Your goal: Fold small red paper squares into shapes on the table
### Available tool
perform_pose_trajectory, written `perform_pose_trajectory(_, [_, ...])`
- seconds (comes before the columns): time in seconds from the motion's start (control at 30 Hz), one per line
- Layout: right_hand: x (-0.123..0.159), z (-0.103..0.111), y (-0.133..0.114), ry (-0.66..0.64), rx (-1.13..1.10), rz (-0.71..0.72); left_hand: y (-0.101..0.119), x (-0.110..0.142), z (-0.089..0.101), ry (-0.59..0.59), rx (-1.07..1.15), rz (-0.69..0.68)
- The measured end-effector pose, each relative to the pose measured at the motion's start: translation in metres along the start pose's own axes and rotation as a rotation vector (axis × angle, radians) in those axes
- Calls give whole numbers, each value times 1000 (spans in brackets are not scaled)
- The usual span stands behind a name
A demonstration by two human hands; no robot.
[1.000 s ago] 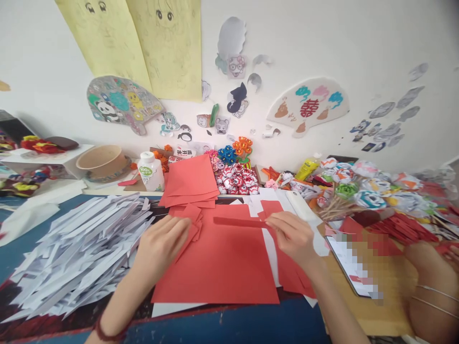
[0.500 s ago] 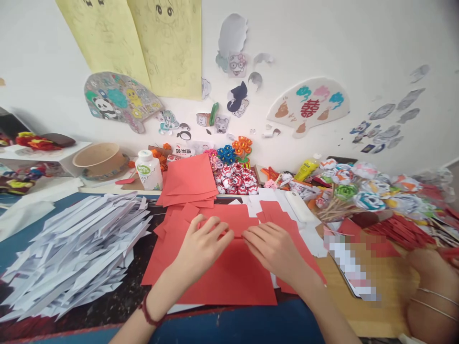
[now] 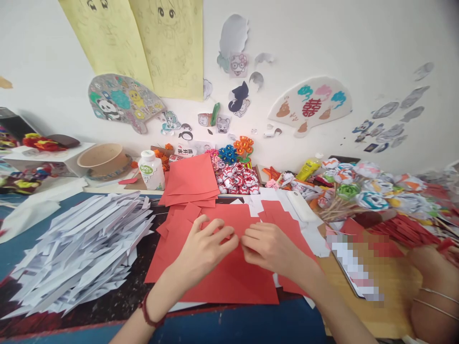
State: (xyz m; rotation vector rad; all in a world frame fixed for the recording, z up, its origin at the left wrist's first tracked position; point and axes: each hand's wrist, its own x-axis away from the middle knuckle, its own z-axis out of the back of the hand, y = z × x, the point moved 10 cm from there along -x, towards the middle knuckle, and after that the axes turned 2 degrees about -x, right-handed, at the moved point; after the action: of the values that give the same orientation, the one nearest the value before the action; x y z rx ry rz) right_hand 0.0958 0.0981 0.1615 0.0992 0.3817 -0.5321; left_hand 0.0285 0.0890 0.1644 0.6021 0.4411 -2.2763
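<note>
Large sheets of red paper (image 3: pixel 229 286) lie flat in front of me. Over their middle, my left hand (image 3: pixel 211 243) has its fingers curled and closed, the tips turned down toward my other hand. Close beside it, my right hand (image 3: pixel 265 246) is closed too, fingers bent and pressed together. Both appear to pinch a piece of red paper, mostly hidden behind the fingers and hard to tell from the red sheets below. Smaller red paper pieces (image 3: pixel 188 215) lie just beyond my left hand. A stack of red squares (image 3: pixel 191 177) is farther back.
A big pile of folded white paper strips (image 3: pixel 86 243) is on the left. Paper flowers on sticks (image 3: pixel 373 200) lie at the right, near a phone (image 3: pixel 349 267). Another person's hand (image 3: pixel 433 272) is at the right edge. A white bottle (image 3: pixel 151 171) stands at the back.
My fingers have curled in more and the two hands have come nearer each other over the red paper. The view has shifted slightly.
</note>
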Motion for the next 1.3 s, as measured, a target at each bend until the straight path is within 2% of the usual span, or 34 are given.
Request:
perform_pose_trajectory(0.13, [21,3,22,-37,-49,-75,-20,7,6,0,14,44])
perform_pose_trajectory(0.23, [49,9,55,-30,-86,-198,-46,17,16,13,58,118])
perform_pose_trajectory(0.27, [59,11,70,-7,-99,-277,-55,20,20,34,82,158])
perform_pose_trajectory(0.33, [78,13,94,82,-201,-431,-74,25,28,95,153,285])
perform_pose_trajectory(0.4, [94,7,114,226,-377,-632,-92,30,27,144,281,464])
perform_pose_trajectory(0.43, [95,-3,115,259,-515,-678,-99,33,21,159,370,563])
perform_pose_trajectory(0.5, [86,-26,104,315,-831,-678,-106,37,2,166,572,741])
perform_pose_trajectory(0.57, [67,-45,85,366,-1147,-606,-105,38,-20,163,727,851])
perform_pose_trajectory(0.6, [62,-51,81,432,-1218,-636,-102,38,-30,151,764,880])
perform_pose_trajectory(0.67, [59,-61,80,539,-1216,-781,-96,37,-44,117,720,900])
perform_pose_trajectory(0.7, [58,-65,80,563,-1189,-858,-92,37,-45,118,618,895])
perform_pose_trajectory(0.73, [57,-68,79,579,-1161,-915,-88,36,-42,136,476,875])
perform_pose_trajectory(0.8, [54,-69,76,611,-1099,-988,-68,27,-34,169,210,752])
perform_pose_trajectory(0.87, [50,-67,73,615,-1040,-1007,-44,17,-37,151,157,590])
perform_pose_trajectory(0.93, [46,-66,70,615,-1030,-987,-30,12,-47,114,264,528])
perform_pose_trajectory(1.1, [42,-72,73,657,-1228,-858,-26,15,-70,2,648,590])
perform_pose_trajectory(1.3, [44,-83,81,651,-1282,-827,-23,16,-74,-101,1007,660])
